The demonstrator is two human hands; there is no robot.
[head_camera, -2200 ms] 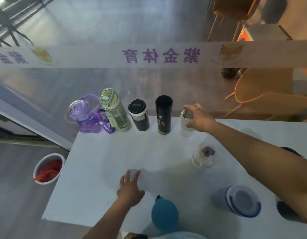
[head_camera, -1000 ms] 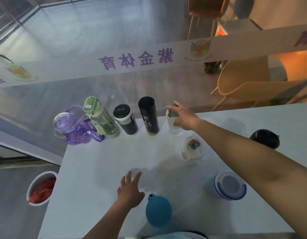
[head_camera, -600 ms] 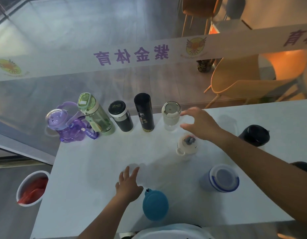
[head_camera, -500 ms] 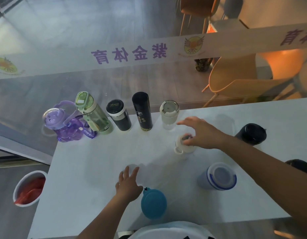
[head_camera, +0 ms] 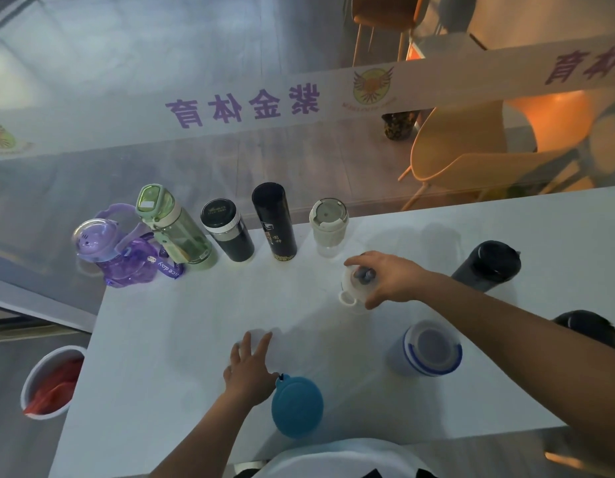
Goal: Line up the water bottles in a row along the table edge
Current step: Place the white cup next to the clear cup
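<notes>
Along the far edge of the white table (head_camera: 161,339) stand a purple bottle (head_camera: 116,257), a green bottle (head_camera: 175,229), a short black flask (head_camera: 228,231), a tall black flask (head_camera: 275,222) and a clear cup with a pale lid (head_camera: 328,225). My right hand (head_camera: 385,276) is closed from above over a small clear bottle with a white lid (head_camera: 354,286), just in front of that row. My left hand (head_camera: 249,369) rests flat on the table, fingers apart, beside a teal bottle (head_camera: 296,405).
A blue-rimmed clear bottle (head_camera: 427,350), a dark bottle (head_camera: 489,267) and another dark one (head_camera: 589,327) stand on the right half. A glass barrier with a lettered band rises behind the table. A bin (head_camera: 50,381) sits on the floor, left.
My right hand let go of the clear cup with the pale lid at the end of the row, drew back and closed over the small white-lidded bottle. My left hand stayed put.
</notes>
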